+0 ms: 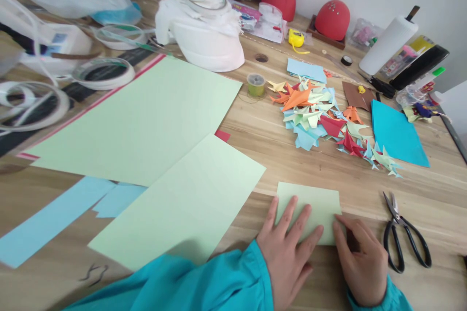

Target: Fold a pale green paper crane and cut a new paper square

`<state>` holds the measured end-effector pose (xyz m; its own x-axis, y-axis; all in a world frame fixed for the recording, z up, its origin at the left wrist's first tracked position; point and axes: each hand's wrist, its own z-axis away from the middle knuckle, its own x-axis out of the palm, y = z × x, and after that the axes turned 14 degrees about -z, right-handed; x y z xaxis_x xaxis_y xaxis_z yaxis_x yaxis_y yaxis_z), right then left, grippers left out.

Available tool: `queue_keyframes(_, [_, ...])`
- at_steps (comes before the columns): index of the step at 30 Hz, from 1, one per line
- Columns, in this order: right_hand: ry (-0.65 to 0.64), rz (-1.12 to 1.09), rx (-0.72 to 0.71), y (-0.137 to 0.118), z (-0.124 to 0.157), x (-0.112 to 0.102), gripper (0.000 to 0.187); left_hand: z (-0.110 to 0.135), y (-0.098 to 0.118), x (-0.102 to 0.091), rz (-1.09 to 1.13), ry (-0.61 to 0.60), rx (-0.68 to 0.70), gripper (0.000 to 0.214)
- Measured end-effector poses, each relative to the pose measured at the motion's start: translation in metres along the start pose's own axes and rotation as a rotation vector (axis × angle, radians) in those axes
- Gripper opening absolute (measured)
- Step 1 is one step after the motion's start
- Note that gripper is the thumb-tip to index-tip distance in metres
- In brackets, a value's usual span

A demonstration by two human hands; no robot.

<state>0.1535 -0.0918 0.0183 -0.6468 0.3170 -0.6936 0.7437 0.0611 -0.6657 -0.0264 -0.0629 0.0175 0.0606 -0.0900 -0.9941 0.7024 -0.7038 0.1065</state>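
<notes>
A small pale green paper rectangle [316,202] lies on the wooden table [365,189] near the front edge. My left hand [286,255] rests flat on its left part, fingers stretched out and spread. My right hand [361,257] is at the paper's lower right corner, fingers curled, with a fingertip pressing the paper's edge. Both arms wear teal sleeves.
Black scissors [404,233] lie right of my right hand. Two large pale green sheets [182,204] and blue strips [47,223] lie to the left. A pile of folded coloured paper shapes [321,116], a turquoise sheet [396,133], tape rolls [104,73] and a paper towel roll [386,43] lie farther back.
</notes>
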Motion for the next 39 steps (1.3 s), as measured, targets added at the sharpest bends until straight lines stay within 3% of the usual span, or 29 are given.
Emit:
queue_keyframes(23, [-0.02, -0.004, 0.008, 0.0005, 0.0002, -0.0008, 0.017, -0.0011, -0.0002, -0.0032, 0.006, -0.049, 0.005, 0.058])
queue_keyframes(39, [-0.025, 0.027, 0.021, -0.006, -0.0012, 0.0012, 0.018, 0.0007, 0.0005, 0.0056, -0.04, 0.094, -0.016, 0.056])
